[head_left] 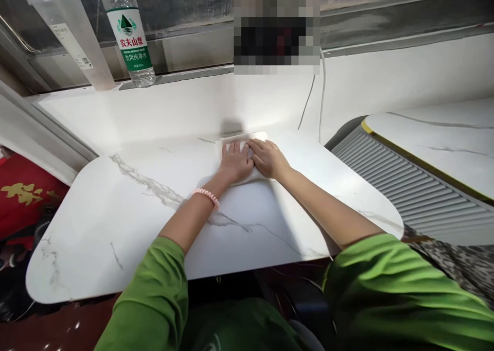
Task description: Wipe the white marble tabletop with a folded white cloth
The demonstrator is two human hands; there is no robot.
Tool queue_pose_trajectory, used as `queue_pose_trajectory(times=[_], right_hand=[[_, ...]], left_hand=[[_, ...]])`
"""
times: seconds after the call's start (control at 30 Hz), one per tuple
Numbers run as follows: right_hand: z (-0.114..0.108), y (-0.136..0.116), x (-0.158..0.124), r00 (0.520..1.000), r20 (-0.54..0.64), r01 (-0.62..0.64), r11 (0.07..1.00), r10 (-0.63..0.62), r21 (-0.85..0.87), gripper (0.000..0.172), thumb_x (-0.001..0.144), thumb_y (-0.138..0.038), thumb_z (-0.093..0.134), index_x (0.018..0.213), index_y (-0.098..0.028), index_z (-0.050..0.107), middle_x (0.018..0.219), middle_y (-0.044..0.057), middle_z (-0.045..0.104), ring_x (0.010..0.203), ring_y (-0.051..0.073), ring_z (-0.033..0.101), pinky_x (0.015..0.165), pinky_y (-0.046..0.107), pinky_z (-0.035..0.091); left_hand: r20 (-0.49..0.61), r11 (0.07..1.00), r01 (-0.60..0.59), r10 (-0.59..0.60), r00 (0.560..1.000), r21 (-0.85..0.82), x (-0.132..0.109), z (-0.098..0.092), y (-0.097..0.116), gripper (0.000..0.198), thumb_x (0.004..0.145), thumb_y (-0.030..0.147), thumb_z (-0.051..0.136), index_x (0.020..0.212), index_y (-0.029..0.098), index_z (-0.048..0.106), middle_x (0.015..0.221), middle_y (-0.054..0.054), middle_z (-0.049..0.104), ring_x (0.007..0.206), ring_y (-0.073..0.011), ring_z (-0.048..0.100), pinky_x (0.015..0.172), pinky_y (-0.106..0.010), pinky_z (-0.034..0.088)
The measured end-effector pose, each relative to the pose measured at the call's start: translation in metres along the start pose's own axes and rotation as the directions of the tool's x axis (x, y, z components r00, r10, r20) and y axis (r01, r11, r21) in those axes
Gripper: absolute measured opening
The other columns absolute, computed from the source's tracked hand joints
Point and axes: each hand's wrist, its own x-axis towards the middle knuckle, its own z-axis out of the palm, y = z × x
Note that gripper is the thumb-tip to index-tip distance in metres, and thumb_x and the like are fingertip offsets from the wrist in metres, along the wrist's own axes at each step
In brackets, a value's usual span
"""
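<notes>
Resting our left hand (236, 164) and right hand (269, 159) palms down, we press the pale cloth (252, 176) to the marble-patterned tabletop (127, 227), near the white wall (173, 109). Both grips look loose: fingers lie extended, none clenched, though we cannot tell whether a fingertip pinches an edge. Even pressure through all 10 fingers should serve us best, with no creases trapped underneath.

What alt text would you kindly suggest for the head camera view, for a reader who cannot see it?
A person's left hand and right hand lie side by side on a pale cloth on a white marble-patterned table. A pink coiled band circles the left forearm. Beyond the table, at left, stand a purified drinking water bottle and a tall translucent container.
</notes>
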Motion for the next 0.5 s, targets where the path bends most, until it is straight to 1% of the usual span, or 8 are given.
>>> queue_pose_trajectory(times=[0.07,0.17,0.3,0.4,0.5], right_hand=[[-0.008,-0.011,-0.029,1.0,-0.002,0.009,1.0,-0.01,-0.016,0.055,0.089,-0.02,0.028,0.139,-0.007,0.047,0.147,0.015,0.048,0.138,0.029,0.041,0.114,0.05,0.03],[-0.02,-0.028,-0.077,0.999,-0.02,0.039,0.999,-0.039,-0.03,0.056,0.089,-0.021,0.03,0.14,-0.007,0.045,0.145,0.016,0.049,0.137,0.03,0.041,0.114,0.051,0.031],[-0.033,-0.053,-0.134,0.993,-0.076,0.092,0.996,-0.093,-0.016,0.059,0.087,-0.021,0.033,0.144,-0.012,0.042,0.143,0.016,0.052,0.137,0.029,0.043,0.113,0.052,0.031],[-0.038,-0.07,-0.156,0.988,-0.105,0.114,0.993,-0.113,0.001,0.057,0.087,-0.02,0.034,0.143,-0.013,0.045,0.143,0.016,0.052,0.135,0.029,0.045,0.112,0.051,0.032],[-0.04,-0.081,-0.158,0.989,-0.108,0.107,0.994,-0.104,0.018,0.054,0.087,-0.019,0.033,0.138,-0.013,0.049,0.141,0.015,0.054,0.134,0.028,0.047,0.111,0.05,0.034]], left_hand=[[0.013,1.0,-0.019,0.019,1.0,-0.001,-0.028,-0.002,0.012,0.057,0.098,0.032,0.027,0.151,0.01,0.028,0.159,-0.016,0.025,0.148,-0.0264,0.019,0.12,-0.047,0.009],[0.025,0.998,-0.059,0.059,0.998,0.007,-0.076,-0.005,0.033,0.059,0.097,0.032,0.03,0.151,0.006,0.027,0.158,-0.02,0.024,0.148,-0.0302,0.018,0.12,-0.049,0.01],[0.051,0.995,-0.088,0.086,0.995,0.035,-0.134,-0.01,0.055,0.063,0.096,0.034,0.035,0.15,0.003,0.028,0.157,-0.023,0.026,0.147,-0.0354,0.019,0.119,-0.052,0.012],[0.101,0.993,-0.089,0.081,0.992,0.076,-0.159,-0.02,0.062,0.063,0.094,0.034,0.037,0.148,0.002,0.031,0.155,-0.023,0.029,0.145,-0.0373,0.023,0.118,-0.053,0.015],[0.134,0.991,-0.088,0.074,0.988,0.102,-0.166,-0.029,0.061,0.06,0.093,0.033,0.038,0.146,0.003,0.036,0.152,-0.022,0.037,0.142,-0.0359,0.031,0.116,-0.05,0.022]])
